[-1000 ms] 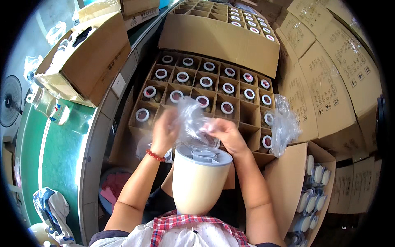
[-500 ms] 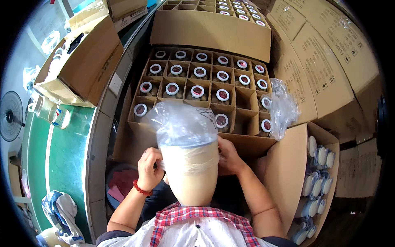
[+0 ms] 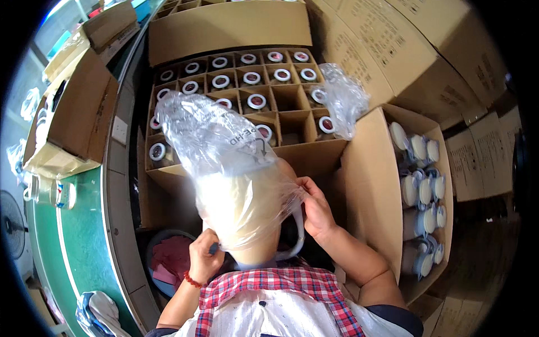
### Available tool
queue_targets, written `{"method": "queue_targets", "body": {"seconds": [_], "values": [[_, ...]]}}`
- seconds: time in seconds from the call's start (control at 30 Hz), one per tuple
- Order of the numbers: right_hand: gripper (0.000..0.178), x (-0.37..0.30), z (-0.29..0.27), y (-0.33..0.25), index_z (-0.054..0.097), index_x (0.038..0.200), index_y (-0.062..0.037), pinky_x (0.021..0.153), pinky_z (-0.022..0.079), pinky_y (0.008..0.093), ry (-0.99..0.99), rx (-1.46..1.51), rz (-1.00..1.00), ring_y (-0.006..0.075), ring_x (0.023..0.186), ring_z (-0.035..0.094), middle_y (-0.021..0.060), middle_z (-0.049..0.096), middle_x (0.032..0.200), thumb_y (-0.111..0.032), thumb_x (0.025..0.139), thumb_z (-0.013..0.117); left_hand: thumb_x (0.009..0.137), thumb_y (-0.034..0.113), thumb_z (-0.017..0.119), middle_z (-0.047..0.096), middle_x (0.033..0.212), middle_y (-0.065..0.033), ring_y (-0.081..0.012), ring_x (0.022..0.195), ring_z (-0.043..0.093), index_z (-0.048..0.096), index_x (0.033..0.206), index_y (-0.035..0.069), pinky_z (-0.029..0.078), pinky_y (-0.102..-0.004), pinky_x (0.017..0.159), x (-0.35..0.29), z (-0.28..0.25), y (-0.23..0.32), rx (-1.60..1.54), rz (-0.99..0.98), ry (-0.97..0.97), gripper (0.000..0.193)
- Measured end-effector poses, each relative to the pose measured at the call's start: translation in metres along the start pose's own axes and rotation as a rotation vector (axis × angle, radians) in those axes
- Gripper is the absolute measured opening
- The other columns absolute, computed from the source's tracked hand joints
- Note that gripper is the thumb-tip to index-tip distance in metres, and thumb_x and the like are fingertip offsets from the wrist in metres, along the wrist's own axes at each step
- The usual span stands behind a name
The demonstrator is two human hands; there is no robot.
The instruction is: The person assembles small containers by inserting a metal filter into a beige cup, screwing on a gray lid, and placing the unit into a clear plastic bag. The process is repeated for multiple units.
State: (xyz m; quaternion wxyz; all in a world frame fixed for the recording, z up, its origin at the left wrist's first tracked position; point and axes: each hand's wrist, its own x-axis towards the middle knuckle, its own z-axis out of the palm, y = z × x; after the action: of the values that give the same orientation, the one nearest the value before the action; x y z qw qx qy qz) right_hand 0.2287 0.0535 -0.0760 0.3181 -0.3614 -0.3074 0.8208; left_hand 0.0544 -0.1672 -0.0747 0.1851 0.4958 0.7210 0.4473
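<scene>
Before my chest stands a large cream-coloured pitcher (image 3: 255, 238) with a pale curved handle (image 3: 298, 236) on its right side. A clear plastic bag (image 3: 219, 140) is drawn over most of it, and its loose end sticks up toward the upper left. My left hand (image 3: 205, 255), a red bead bracelet at its wrist, pinches the bag's edge beside the pitcher's lower left. On the other side my right hand (image 3: 316, 208) grips the bag's edge just above the handle, fingers closed. How the pitcher is propped up is hidden by the bag and my apron (image 3: 269, 276).
Ahead is a divided carton (image 3: 314, 150) of white-lidded jars (image 3: 256, 101), a crumpled clear bag (image 3: 345, 101) on its right edge. An open carton (image 3: 368, 185) of bagged pitchers (image 3: 409, 191) stands right. A green table (image 3: 84, 241) is left, a basin (image 3: 154, 247) below it.
The bag has come further down over the pitcher, and its handle now shows on the right. My left hand has moved lower. The view has shifted, so the cartons sit further left.
</scene>
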Motion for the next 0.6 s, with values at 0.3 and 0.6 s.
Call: {"method": "queue_targets", "body": {"seconds": [0.3, 0.6], "values": [[0.007, -0.105, -0.088, 0.011, 0.059, 0.079, -0.0029, 0.075, 0.049, 0.0344, -0.785, -1.139, -0.684, 0.0273, 0.088, 0.059, 0.0130, 0.058, 0.094, 0.004, 0.079, 0.058, 0.067, 0.007, 0.067, 0.064, 0.105, -0.0112, -0.0342, 0.100, 0.061, 0.063, 0.103, 0.006, 0.047, -0.0453, 0.088, 0.027, -0.026, 0.035, 0.166, 0.198, -0.348, 0.036], [0.009, -0.199, 0.008, -0.172, 0.055, 0.077, -0.0084, 0.058, 0.042, 0.0273, -0.512, -0.940, -1.080, 0.0176, 0.065, 0.054, 0.0052, 0.058, 0.077, 0.000, 0.078, 0.058, 0.080, 0.028, 0.064, 0.062, 0.120, -0.0053, -0.0236, 0.125, 0.050, 0.064, 0.112, 0.012, 0.032, -0.0541, 0.106, 0.115, 0.070, 0.099, 0.827, 0.968, -1.039, 0.036]]}}
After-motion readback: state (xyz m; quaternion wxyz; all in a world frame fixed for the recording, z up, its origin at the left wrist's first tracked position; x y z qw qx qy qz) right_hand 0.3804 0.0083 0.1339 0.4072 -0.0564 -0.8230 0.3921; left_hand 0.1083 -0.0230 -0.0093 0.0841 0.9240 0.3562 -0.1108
